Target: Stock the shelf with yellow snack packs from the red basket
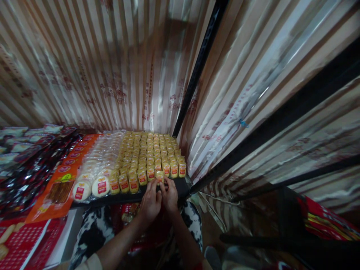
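Observation:
Both of my hands meet at the front edge of the dark shelf (181, 185). Between my fingertips is a small yellow snack packet (159, 175) with a red label. My left hand (151, 201) has its fingers closed at the packet's lower left side. From the right, my right hand (170, 195) pinches the same packet. Behind it stand tight rows of matching yellow snack packets (149, 150), labels facing me. Just left of them are rows of round white packaged cakes (100, 185) in clear wrap. My fingers partly cover the held packet's lower part.
An orange snack bag (64, 180) and dark shiny packets (30, 176) lie to the left. Below them is a red perforated basket (21, 243). A black metal post (197, 71) rises behind the shelf's right end, before striped plastic sheeting (126, 67). A black bar (267, 123) slants across the right.

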A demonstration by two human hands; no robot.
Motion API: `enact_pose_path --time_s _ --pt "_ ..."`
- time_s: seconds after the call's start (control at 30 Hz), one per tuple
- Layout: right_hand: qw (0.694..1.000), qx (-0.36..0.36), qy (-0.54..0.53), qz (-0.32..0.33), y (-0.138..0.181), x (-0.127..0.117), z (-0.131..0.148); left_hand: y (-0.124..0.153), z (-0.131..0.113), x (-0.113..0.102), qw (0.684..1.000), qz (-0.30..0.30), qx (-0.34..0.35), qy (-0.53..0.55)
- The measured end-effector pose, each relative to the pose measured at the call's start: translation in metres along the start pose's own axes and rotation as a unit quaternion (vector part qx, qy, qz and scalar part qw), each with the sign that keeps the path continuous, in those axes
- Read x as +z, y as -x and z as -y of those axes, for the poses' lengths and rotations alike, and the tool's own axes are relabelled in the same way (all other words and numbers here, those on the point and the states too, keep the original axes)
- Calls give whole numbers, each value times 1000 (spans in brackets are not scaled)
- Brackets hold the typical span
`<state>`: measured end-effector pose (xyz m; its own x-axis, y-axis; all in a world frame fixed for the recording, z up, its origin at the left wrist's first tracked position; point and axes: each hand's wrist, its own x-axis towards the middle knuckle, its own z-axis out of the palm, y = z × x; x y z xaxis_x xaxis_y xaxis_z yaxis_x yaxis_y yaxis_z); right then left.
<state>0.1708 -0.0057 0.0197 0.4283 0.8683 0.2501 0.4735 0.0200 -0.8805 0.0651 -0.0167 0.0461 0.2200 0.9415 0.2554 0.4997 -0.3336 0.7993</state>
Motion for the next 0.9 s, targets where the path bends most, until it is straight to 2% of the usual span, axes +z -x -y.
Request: enact_pose_path --time_s 0.4,0.57,0.7,0.9 --pt "999 34 1 1 3 8 -3 1 5 4 1000 10 -28 9" --pt "999 22 -9 -32 6 5 -4 1 -1 2 999 36 -32 5" --pt "999 -31 -13 -40 6 2 -2 0 1 5 1000 26 -18 -2" --pt "992 -107 56 -33 7 4 -7 -2 6 7 1000 20 -2 -12"
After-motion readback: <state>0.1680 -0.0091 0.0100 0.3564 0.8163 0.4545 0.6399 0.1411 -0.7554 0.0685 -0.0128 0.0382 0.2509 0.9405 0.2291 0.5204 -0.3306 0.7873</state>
